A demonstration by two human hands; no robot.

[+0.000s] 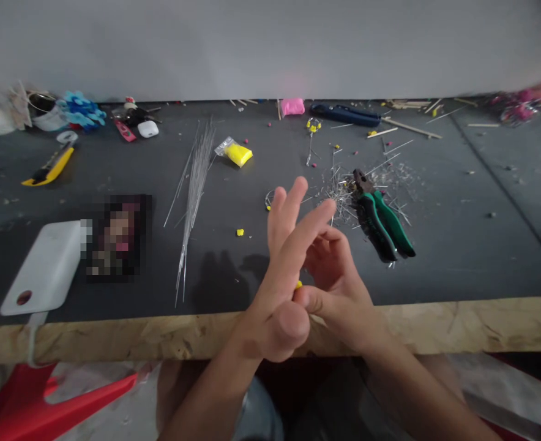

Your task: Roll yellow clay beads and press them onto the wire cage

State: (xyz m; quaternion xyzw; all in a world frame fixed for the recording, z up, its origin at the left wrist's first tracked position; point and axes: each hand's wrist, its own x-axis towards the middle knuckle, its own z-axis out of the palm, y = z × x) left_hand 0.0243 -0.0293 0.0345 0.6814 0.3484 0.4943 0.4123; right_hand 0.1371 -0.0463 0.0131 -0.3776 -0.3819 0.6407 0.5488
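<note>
My two hands meet over the front edge of the dark table. My left hand lies flat with its fingers stretched out, pressed palm to palm against my right hand. A small yellow clay bit shows between the palms, squeezed by both. My right hand's fingers curl loosely behind the left. Just beyond the hands lie green-handled pliers among a scatter of cut wire pieces. A bundle of thin straight wires lies to the left, with a yellow crumb beside it.
A yellow clay pack, pink clay and a blue tool lie farther back. At the left are a white power bank, a yellow utility knife, blue gloves and white earbuds case. A red stool stands below.
</note>
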